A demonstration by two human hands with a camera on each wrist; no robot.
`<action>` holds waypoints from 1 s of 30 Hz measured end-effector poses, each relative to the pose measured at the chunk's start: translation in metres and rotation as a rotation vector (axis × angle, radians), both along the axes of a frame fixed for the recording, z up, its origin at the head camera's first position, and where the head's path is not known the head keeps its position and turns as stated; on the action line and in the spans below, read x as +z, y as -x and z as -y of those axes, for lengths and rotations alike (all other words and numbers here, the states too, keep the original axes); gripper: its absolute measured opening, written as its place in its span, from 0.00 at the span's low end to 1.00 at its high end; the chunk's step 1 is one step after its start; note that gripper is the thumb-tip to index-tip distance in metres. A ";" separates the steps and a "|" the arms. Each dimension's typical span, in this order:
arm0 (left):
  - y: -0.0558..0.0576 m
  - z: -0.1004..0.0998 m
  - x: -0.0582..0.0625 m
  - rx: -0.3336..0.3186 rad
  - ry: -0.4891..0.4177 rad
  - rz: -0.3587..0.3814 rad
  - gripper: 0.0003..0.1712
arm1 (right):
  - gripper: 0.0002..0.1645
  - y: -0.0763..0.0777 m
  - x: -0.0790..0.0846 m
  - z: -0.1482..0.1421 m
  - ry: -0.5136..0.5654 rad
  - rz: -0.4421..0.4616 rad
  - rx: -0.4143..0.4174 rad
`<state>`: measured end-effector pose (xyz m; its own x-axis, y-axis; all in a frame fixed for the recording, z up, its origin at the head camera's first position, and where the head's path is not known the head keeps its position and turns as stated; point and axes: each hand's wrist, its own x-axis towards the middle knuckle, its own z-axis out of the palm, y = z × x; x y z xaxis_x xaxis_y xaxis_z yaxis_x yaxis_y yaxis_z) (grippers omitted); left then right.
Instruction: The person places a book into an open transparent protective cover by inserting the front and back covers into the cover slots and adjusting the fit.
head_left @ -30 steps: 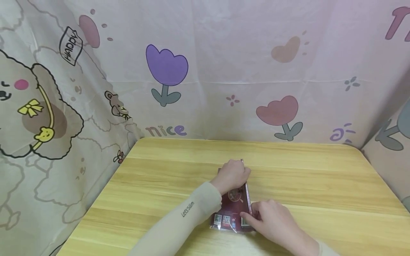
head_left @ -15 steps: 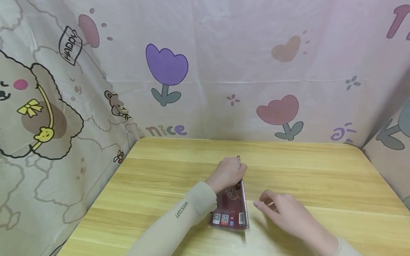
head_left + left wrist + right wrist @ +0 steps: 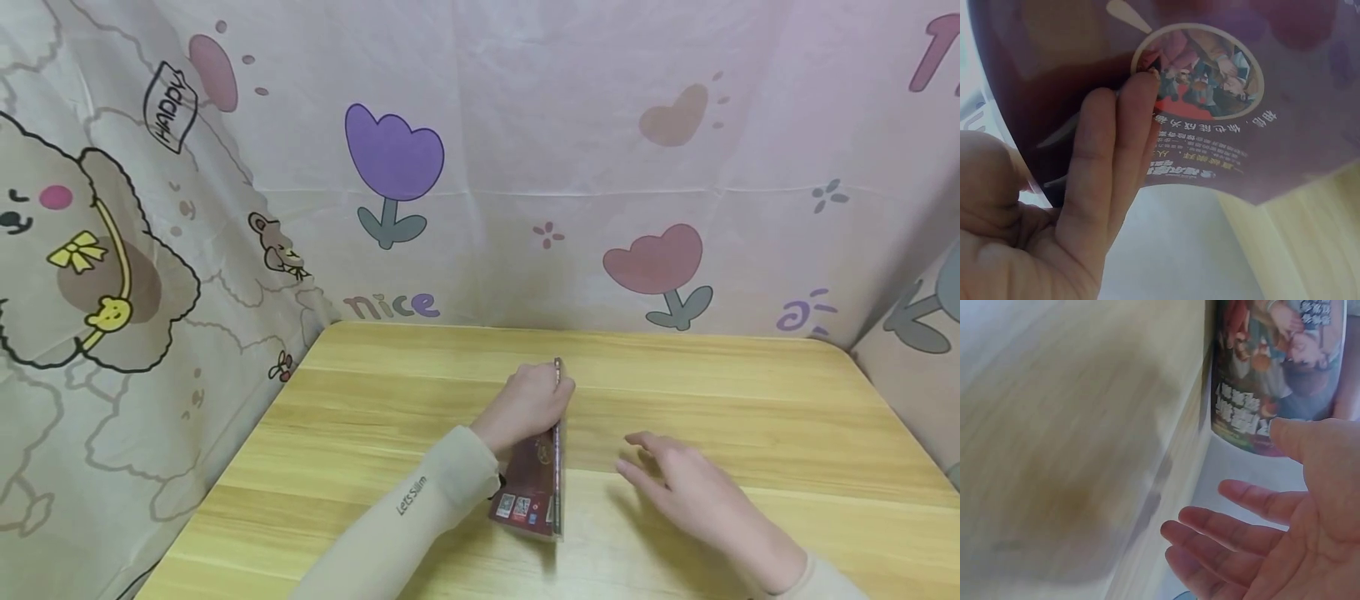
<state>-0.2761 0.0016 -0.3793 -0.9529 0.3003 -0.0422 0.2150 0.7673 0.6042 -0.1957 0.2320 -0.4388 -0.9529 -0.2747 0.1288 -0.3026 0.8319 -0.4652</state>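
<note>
A thin maroon book (image 3: 534, 479) with printed codes along its near end stands tilted up on its edge near the middle of the table. My left hand (image 3: 527, 400) grips its far part. In the left wrist view, straight fingers (image 3: 1094, 156) lie along the back cover beside a round picture, and the thumb goes round the edge to the other side. My right hand (image 3: 697, 492) hovers to the right of the book, fingers spread, touching nothing. The right wrist view shows the illustrated front cover (image 3: 1279, 369) beyond the right thumb.
The light wood table (image 3: 405, 375) reaches back to a pale cloth backdrop (image 3: 510, 125) printed with flowers. Another patterned cloth (image 3: 225, 275) hangs along the left side, close to the table's edge.
My right hand has let go of the book's near right edge and moved away to the right, its fingers spreading. The left hand has tilted the book upright and shifted slightly left.
</note>
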 end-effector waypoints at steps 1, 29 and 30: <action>-0.001 0.000 0.001 -0.003 -0.010 -0.001 0.24 | 0.35 0.000 0.000 -0.001 -0.004 -0.001 -0.005; 0.019 0.040 -0.009 -0.110 -0.651 0.375 0.23 | 0.35 0.015 -0.006 -0.037 -0.051 -0.018 -0.065; 0.021 0.042 -0.015 -0.105 -0.675 0.411 0.23 | 0.35 0.016 -0.006 -0.038 -0.051 -0.020 -0.066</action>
<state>-0.2972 -0.0407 -0.3946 -0.8659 0.4735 -0.1610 -0.0747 0.1958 0.9778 -0.2117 0.2696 -0.4445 -0.9665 -0.2179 0.1355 -0.2551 0.8729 -0.4159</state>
